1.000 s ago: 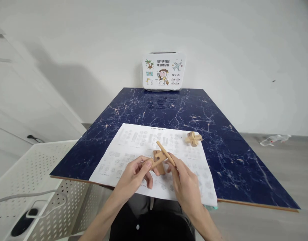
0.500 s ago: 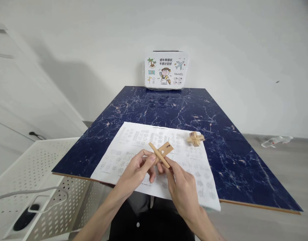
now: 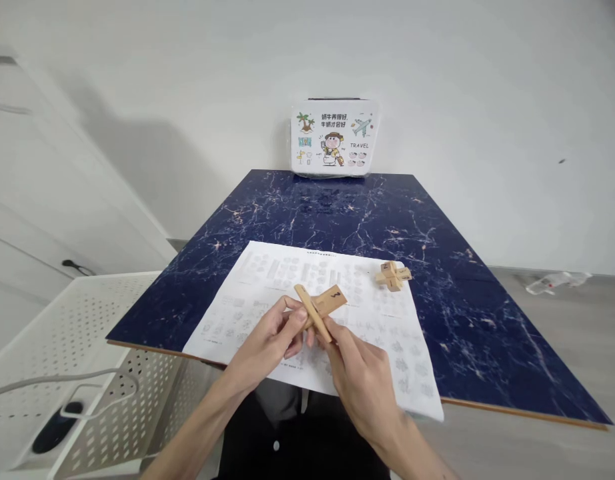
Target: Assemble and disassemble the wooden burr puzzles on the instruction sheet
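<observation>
Two flat wooden puzzle pieces cross each other between my hands, above the printed sheet. A wide piece (image 3: pixel 331 301) marked "3" points up and to the right. Across it lies a narrower piece (image 3: pixel 312 311), seen nearly edge-on. My left hand (image 3: pixel 276 337) pinches the crossing from the left, thumb on top. With thumb and fingers, my right hand (image 3: pixel 360 363) grips the near lower end of the narrow piece. Fingers hide the undersides. A joined wooden burr puzzle (image 3: pixel 391 277) with numbered faces sits on the sheet's upper right corner.
The printed instruction sheet (image 3: pixel 237 303) lies on the blue marbled table (image 3: pixel 347 217). A white cartoon-printed case (image 3: pixel 333 139) stands upright at the back against the wall. At left is a white perforated stand (image 3: pixel 97 300) with a cable and black object (image 3: pixel 57 427).
The narrow piece has turned steeper across the wide one, its near end swinging left and toward me. My right hand has shifted slightly with it. The view has moved a little.
</observation>
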`<state>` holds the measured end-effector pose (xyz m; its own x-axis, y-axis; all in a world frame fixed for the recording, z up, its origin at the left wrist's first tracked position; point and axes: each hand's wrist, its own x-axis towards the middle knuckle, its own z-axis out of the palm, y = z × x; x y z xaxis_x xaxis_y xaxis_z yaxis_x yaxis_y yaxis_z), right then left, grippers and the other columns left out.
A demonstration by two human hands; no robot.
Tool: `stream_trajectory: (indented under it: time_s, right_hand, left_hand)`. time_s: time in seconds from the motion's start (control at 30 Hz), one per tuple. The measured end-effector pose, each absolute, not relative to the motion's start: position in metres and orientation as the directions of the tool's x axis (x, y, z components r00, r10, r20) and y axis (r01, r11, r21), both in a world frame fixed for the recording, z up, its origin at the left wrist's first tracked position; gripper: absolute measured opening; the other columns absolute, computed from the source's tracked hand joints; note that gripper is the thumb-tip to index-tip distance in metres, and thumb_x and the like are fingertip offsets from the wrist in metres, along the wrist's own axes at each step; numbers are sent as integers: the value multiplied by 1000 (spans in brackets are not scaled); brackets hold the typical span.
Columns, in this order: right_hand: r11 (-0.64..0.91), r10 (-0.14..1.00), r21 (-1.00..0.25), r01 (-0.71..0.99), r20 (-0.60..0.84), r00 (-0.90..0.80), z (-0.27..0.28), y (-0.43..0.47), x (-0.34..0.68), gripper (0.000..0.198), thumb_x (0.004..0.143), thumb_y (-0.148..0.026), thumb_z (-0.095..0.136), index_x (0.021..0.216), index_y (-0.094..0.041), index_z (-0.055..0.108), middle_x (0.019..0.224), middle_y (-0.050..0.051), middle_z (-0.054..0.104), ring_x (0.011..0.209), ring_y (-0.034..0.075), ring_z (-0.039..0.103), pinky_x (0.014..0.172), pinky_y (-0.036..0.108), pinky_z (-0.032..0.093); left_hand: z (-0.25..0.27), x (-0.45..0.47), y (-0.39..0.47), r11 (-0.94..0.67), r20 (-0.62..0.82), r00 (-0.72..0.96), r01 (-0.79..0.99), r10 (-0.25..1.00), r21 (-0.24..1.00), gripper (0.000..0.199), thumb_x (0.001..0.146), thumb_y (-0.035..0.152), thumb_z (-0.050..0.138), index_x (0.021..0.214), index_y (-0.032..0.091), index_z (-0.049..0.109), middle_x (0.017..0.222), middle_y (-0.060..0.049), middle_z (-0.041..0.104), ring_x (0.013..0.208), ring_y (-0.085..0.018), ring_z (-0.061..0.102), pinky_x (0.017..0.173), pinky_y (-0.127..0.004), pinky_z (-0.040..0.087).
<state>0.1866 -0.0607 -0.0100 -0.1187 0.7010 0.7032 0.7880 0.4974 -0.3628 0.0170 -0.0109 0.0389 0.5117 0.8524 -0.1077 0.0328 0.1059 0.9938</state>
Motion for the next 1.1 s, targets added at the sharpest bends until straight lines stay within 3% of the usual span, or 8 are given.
stream_trajectory:
  time_s: [0.2,0.4,0.6,0.73,0.9,1.03,1.1]
  right_hand:
    - [475,677,-399,784,735,-35,-3,-56,189,20,111,-16,47,116,-12,66,71,2,75,52,14,69,50,25,45]
    - [537,651,-360,763,752,-104,-6,-59,189,21,110,-13,47,120,-9,65,82,7,78,61,17,72,53,28,48]
    - [543,682,-388,745,722,-120,-8,-59,190,21,110,-14,46,123,-12,63,84,7,77,63,18,71,55,29,48]
    - [543,758,-486,685,634,-151,-2,-56,195,20,111,-18,45,123,-17,61,88,5,75,68,19,71,58,29,50]
    - [401,877,-569,718,465,-122,-3,-53,198,24,110,-37,50,127,-21,57,107,10,72,88,25,72,67,35,57]
    - [241,924,-477,845,380,-49,-15,-50,187,32,102,-45,63,120,-20,56,107,13,67,92,32,70,63,38,57]
    - [185,936,-407,894,351,-34,-19,-46,181,30,99,-41,68,116,-19,56,106,13,66,92,33,69,62,38,56]
  left_hand:
    - [48,21,-17,61,-29,496,-50,868,997,27,111,40,45,98,18,53,79,1,54,66,-12,39,63,-29,32]
    - [41,20,-18,94,-63,516,-34,854,995,29,110,46,45,100,19,51,77,2,53,64,-12,35,61,-29,30]
    - [40,19,-16,83,-60,527,-20,848,996,28,110,46,46,102,19,51,75,3,53,65,-12,37,62,-29,30]
    - [42,12,-14,9,-15,514,14,858,1000,28,110,46,47,103,20,52,74,2,56,64,-13,39,63,-30,33]
    - [29,-8,-10,-81,41,335,107,941,991,26,110,46,47,101,22,49,82,0,63,66,-14,45,67,-31,38]
    - [17,-17,-6,-129,84,236,184,968,974,24,109,45,48,100,22,48,79,1,61,66,-14,49,68,-31,41]
    - [13,-18,-6,-150,102,231,199,968,968,23,109,44,48,100,23,48,76,2,59,68,-15,52,69,-31,43]
